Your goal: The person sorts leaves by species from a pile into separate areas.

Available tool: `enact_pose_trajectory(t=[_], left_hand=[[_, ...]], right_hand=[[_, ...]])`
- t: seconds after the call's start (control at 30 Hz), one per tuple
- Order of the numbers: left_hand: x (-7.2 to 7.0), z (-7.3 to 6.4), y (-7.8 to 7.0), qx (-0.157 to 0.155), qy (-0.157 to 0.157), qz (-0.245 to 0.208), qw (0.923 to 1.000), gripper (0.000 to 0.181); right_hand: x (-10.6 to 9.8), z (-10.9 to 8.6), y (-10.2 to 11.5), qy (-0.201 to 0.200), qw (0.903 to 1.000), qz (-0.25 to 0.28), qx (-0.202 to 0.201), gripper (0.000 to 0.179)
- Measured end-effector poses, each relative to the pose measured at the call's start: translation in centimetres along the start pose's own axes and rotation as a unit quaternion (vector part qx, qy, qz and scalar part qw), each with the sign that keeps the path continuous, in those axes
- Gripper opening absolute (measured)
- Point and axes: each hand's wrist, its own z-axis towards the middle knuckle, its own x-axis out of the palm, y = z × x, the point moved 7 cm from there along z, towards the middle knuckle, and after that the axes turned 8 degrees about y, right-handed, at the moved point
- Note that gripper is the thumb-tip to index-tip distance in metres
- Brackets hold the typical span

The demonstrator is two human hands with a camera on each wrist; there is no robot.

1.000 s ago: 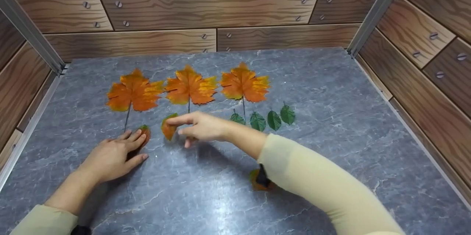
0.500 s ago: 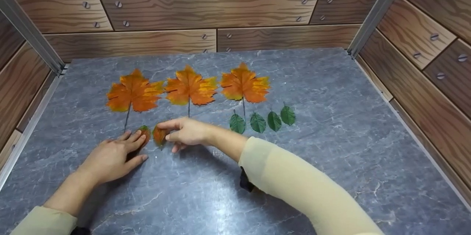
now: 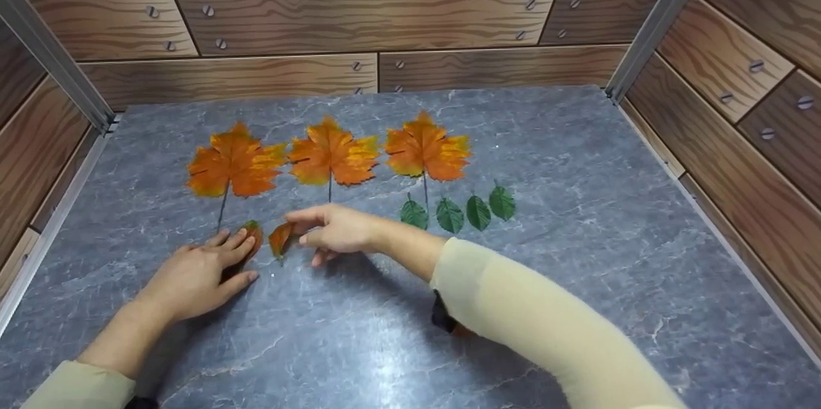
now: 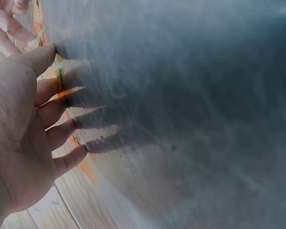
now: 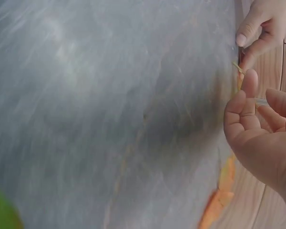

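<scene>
My left hand [image 3: 195,274] lies palm down with its fingers spread. Its fingertips rest on a small orange and green leaf [image 3: 255,239], which they partly cover. Just right of that, my right hand [image 3: 340,229] pinches another small orange leaf [image 3: 280,241] by its right edge, between index finger and thumb. This leaf hangs tilted beside the first one, and its lower tip points toward me. In the left wrist view, the left hand [image 4: 33,109] touches the surface with straight fingertips. The right hand [image 5: 262,119] shows its curled fingers in the right wrist view.
Three large orange maple leaves [image 3: 330,152] with dark stems lie in a row at the back. Several small green leaves [image 3: 450,213] line up to their right. Another orange leaf [image 3: 462,331] is mostly hidden under my right forearm. Wood-patterned walls [image 3: 365,21] enclose the grey table [image 3: 577,152].
My right hand has carried the small orange leaf left and nearer to me, beside the left hand's leaf, then shifted slightly back right, tilting it. The left hand has stayed in place.
</scene>
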Motion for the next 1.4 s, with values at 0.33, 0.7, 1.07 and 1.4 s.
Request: enact_pose_trajectory(t=[0.33, 0.7, 1.07, 1.4], left_hand=[[0.1, 0.0, 0.0, 0.004, 0.002, -0.013, 0.9999, 0.068], [-0.2, -0.2, 0.3, 0.0, 0.007, -0.01, 0.9999, 0.069], [0.1, -0.1, 0.2, 0.003, 0.003, -0.014, 0.9999, 0.069], [0.1, -0.1, 0.2, -0.002, 0.006, -0.018, 0.9998, 0.069]], right_hand=[[-5.1, -8.6, 1.4, -0.02, 0.9882, -0.145, -0.045, 0.049], [-7.3, -17.3, -1.7, -0.019, 0.9841, -0.17, -0.047, 0.043], [-5.9, -21.0, -6.4, 0.018, 0.981, -0.189, -0.037, 0.043], [-4.2, -21.6, -8.7, 0.055, 0.9806, -0.181, -0.053, 0.037]])
